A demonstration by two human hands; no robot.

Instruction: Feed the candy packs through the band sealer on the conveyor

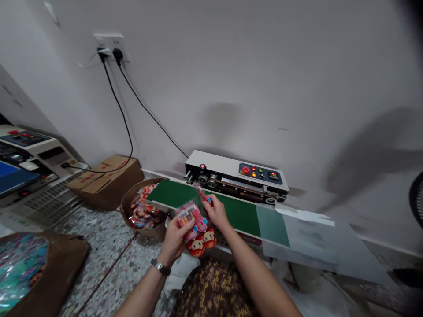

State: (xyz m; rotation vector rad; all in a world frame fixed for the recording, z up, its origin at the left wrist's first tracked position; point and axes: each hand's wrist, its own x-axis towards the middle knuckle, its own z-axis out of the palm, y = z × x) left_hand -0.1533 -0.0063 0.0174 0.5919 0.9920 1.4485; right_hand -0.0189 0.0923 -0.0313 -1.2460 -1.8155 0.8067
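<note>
1. Gripped pink toy packet [194, 226] in both hands, left hand [176, 237] fingers closed on it at 9 o'clock.
2. Pinched packet's top with right hand [216, 211], above green conveyor belt [238, 211].
3. Sat beside sealing machine [236, 176] at 12 o'clock.

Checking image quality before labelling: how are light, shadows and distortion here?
Head view: soft, even light; broad blurred shadows on the wall; wide-angle bending and a dark corner upper right; the sealing machine is fairly sharp; the toy packet in both hands is slightly soft.

Grey wall [231, 66], speckled terrazzo floor [99, 246]
</note>
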